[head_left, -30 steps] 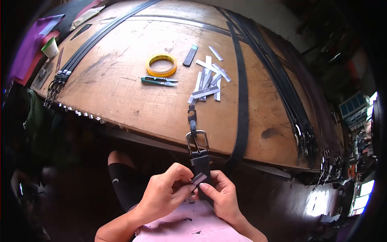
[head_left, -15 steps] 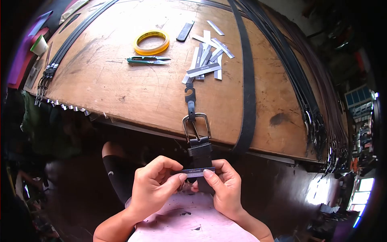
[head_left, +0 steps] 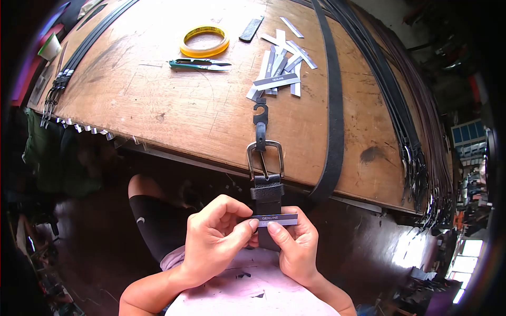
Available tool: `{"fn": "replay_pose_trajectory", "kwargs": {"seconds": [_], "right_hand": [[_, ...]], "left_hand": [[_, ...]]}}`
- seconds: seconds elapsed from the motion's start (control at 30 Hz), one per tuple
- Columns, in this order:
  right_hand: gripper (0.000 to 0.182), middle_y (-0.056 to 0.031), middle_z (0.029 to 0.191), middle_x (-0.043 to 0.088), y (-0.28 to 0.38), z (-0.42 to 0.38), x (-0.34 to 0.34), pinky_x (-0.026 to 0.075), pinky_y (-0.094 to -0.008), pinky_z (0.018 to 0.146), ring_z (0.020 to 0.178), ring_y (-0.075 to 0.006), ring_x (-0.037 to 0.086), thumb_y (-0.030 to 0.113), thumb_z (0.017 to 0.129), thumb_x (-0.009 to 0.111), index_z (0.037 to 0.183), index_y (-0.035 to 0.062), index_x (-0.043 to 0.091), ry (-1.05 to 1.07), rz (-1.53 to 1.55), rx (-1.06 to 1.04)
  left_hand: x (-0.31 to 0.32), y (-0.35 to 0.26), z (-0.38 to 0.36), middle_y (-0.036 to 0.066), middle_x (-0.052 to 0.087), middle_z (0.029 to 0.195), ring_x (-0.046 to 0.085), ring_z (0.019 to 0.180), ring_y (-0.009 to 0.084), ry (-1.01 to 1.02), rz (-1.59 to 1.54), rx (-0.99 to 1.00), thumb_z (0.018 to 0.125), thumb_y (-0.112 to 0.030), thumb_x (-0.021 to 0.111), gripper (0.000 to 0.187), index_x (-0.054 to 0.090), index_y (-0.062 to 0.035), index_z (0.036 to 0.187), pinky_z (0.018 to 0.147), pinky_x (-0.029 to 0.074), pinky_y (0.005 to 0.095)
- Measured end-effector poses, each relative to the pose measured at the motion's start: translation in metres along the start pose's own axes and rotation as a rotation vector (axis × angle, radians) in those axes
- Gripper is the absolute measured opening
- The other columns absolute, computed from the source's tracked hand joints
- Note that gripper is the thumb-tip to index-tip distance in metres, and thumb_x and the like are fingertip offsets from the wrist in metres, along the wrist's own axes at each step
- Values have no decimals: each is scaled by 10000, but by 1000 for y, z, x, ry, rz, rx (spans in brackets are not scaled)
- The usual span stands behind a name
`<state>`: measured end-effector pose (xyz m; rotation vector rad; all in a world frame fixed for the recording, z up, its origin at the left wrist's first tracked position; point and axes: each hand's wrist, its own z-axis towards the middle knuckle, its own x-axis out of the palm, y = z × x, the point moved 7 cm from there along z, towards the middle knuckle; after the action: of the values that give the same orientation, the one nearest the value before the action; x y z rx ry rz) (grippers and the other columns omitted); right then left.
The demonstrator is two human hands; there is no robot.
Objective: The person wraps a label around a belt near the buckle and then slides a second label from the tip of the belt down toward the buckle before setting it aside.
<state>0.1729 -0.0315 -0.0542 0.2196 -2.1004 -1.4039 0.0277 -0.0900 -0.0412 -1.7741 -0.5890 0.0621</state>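
Observation:
A black leather belt [head_left: 268, 194] hangs over the table's near edge, its metal buckle [head_left: 265, 159] resting on the wood with a black plastic hanger hook [head_left: 261, 117] attached. Across the strap lies a paper label [head_left: 275, 217] printed "GENUINE", its lower line partly under my thumbs. My left hand [head_left: 219, 239] pinches the label's left part between thumb and fingers. My right hand [head_left: 296, 245] presses its thumb on the label near the middle, fingers behind the belt. The fingertips behind the strap are partly hidden.
On the wooden table [head_left: 174, 113] are a pile of paper labels [head_left: 279, 66], yellow tape roll [head_left: 204, 42], thread snips [head_left: 199, 65] and a dark leather piece [head_left: 251, 29]. One strap [head_left: 331, 116] crosses the table; belt bundles lie left [head_left: 95, 45] and right [head_left: 377, 79].
The label has shifted right relative to the belt, its right end now sticking out past my right thumb. My left thumb has come closer to the right one. The view has shifted slightly.

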Motion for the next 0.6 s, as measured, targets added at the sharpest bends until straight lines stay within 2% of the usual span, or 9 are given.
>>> {"fn": "replay_pose_trajectory", "kwargs": {"seconds": [0.2, 0.27, 0.37, 0.6], "right_hand": [[204, -152, 1101, 725, 0, 2, 2, 627, -344, 843, 936, -182, 725, 36, 1038, 616, 1218, -46, 566, 23, -9, -14], [204, -151, 1098, 725, -2, 2, 2, 626, -343, 842, 935, -183, 725, 33, 1037, 615, 1218, -47, 567, 20, 7, 4], [202, -150, 1090, 725, 0, 3, 2, 627, -342, 838, 935, -183, 725, 30, 1034, 615, 1215, -48, 570, 25, -6, 4], [200, -148, 1087, 727, -1, 3, 1, 624, -339, 817, 918, -182, 726, 25, 1030, 618, 1212, -46, 577, 8, 2, 10]], "left_hand": [[-2, -3, 0, 108, 725, 921, 741, 773, 135, -7, 18, 15, 961, 72, 645, 118, 608, 49, 1071, 625, 598, 222], [-2, -2, -1, 97, 738, 890, 715, 773, 100, -20, 14, -4, 963, 42, 682, 110, 648, 78, 1061, 685, 633, 254], [-2, -2, 0, 114, 736, 919, 741, 762, 134, -15, 38, 10, 958, 69, 647, 135, 647, 59, 1093, 623, 600, 219], [-2, -1, 1, 116, 738, 916, 747, 761, 144, -7, 42, -2, 957, 78, 641, 133, 656, 63, 1088, 620, 605, 224]]}}
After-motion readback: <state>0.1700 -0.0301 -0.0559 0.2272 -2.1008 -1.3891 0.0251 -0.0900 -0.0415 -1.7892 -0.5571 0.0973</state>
